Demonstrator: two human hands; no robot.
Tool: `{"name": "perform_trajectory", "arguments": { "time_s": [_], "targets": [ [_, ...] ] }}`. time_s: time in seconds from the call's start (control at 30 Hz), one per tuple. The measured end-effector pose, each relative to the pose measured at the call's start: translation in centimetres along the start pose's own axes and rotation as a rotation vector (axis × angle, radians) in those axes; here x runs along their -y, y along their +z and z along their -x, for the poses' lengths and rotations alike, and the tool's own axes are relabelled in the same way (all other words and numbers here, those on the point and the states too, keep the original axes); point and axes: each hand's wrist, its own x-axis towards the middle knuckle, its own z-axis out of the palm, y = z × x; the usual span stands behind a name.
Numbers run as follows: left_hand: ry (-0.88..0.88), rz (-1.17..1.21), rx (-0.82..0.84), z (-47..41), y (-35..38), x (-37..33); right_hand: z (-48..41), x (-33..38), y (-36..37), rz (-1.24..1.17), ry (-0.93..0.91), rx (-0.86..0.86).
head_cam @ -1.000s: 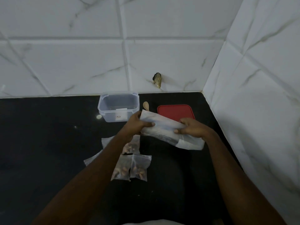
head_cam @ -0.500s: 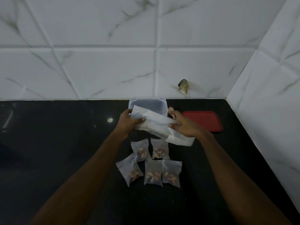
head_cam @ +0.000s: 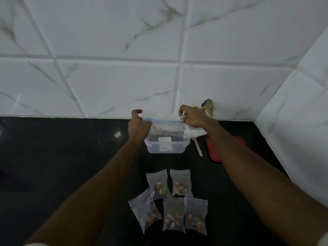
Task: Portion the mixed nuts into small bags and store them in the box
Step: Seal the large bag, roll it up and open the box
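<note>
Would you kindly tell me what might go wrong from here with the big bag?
Left hand and right hand pinch the big bag over the open box; tilting it might spill its contents. The right forearm crosses over the red lid, beside the wooden spoon, so lowering it could knock them.

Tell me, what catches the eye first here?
Two hands, left and right, pinch the top of a big bag stretched over a clear box at the back of the black counter. Nearer the camera lie five small bags of nuts, in two rows. A red lid lies right of the box, partly hidden by the right arm.
</note>
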Motion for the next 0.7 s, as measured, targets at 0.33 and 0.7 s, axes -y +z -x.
{"name": "perform_trajectory", "arguments": {
  "time_s": [0.33, 0.7],
  "targets": [
    [0.064, -0.182, 0.008, -1.6, 0.1, 1.7, -2.6, 1.4, 4.3, 0.356, -0.125, -0.108],
    [0.34, -0.619, -0.056, -1.7, 1.1, 2.6, -0.3, 2.7, 7.6, 0.391, 0.065, 0.104]
  ]
}}
